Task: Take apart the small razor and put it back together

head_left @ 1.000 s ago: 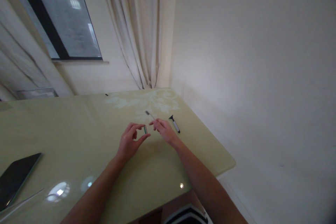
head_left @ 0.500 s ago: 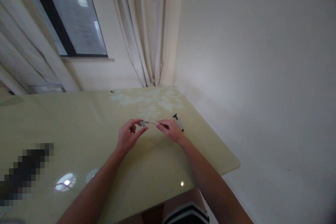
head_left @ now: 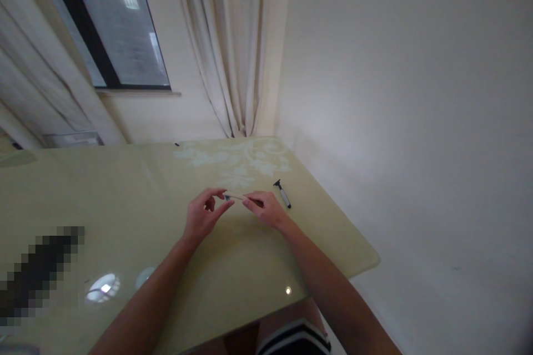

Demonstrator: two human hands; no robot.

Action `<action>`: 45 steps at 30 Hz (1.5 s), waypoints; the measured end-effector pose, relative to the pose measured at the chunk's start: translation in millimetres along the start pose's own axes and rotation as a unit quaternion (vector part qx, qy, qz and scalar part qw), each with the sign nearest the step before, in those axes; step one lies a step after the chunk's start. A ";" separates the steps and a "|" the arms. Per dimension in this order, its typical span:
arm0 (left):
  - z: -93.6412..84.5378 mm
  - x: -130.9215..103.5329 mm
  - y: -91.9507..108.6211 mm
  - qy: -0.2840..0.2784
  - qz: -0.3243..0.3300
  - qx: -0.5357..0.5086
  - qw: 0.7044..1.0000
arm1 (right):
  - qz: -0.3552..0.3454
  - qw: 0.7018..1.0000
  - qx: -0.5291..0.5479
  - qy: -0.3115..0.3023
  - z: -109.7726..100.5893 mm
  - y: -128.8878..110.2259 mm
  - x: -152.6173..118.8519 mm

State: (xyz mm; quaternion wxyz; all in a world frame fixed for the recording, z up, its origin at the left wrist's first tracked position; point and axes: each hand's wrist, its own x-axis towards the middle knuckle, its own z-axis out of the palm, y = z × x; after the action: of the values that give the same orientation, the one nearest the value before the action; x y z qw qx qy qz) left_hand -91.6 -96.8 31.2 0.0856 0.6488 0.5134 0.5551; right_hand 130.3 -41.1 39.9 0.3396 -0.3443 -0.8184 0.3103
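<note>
Left of the razor (head_left: 283,195), the left hand (head_left: 201,213) pinches a small cartridge (head_left: 227,198) between thumb and fingertips. The right hand (head_left: 266,209), nearer the razor, grips a brush (head_left: 237,197), its head at the cartridge; contact is unclear.

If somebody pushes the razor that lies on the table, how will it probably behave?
The razor will probably slide rather than roll, because its wide head lies across the handle. The table shines with reflections, so the razor may slip easily. The straight handle suggests it will hardly bend.
</note>
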 end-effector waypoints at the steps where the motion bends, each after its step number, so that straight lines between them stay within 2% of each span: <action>1: -0.1 0.0 -0.5 0.000 -0.001 0.000 1.000 | 0.001 1.000 -0.002 0.003 0.8 -0.4 0.0; 17: 0.4 0.8 0.0 0.003 -0.020 -0.029 0.999 | -0.007 0.999 -0.016 0.033 9.2 6.0 1.7; 34: 1.1 1.5 -3.1 0.005 -0.021 -0.024 0.999 | 0.014 1.000 0.025 0.005 11.1 3.8 3.9; 37: 0.6 1.7 -3.0 0.000 -0.018 -0.021 1.000 | 0.020 0.999 0.015 0.024 14.4 5.0 4.9; 41: -1.5 1.8 -6.3 0.005 -0.024 -0.011 1.000 | 0.009 1.000 0.005 0.005 14.9 8.0 5.6; 45: -3.4 2.1 -9.4 0.013 -0.035 -0.009 0.999 | 0.020 0.999 0.004 0.026 13.3 8.9 5.6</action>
State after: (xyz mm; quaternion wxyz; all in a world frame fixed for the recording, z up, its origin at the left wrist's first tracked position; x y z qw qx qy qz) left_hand -100.0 -92.5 27.4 0.1042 0.6223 0.5316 0.5650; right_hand 120.3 -35.4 27.6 0.3556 -0.3670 -0.8014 0.3110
